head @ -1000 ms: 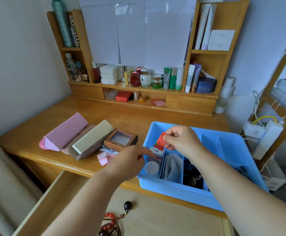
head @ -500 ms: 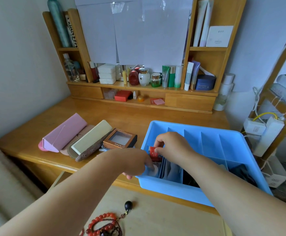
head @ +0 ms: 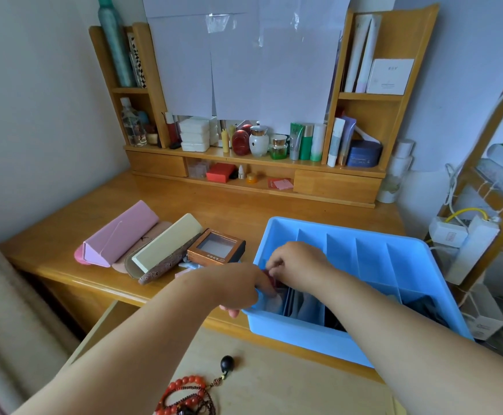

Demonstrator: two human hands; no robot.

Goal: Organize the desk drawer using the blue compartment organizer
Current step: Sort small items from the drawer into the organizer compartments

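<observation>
Light-blue rectangular plastic compartment organizer [head: 376, 259] stood upright at the wooden desk's front edge, its thin dividers forming parallel slots. Near-left slots held flat pale packets [head: 304, 307]; the open light-wood drawer [head: 289, 387] lay below, holding a red bead bracelet [head: 184, 387].

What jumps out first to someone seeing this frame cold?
The blue compartment organizer on the desk's right side dominates, with both hands at its near-left corner: the right hand reaches into a compartment, the left hand sits at the rim. Left of it lie a pink case and a copper windowed box; red beads lie in the open drawer below.
</observation>
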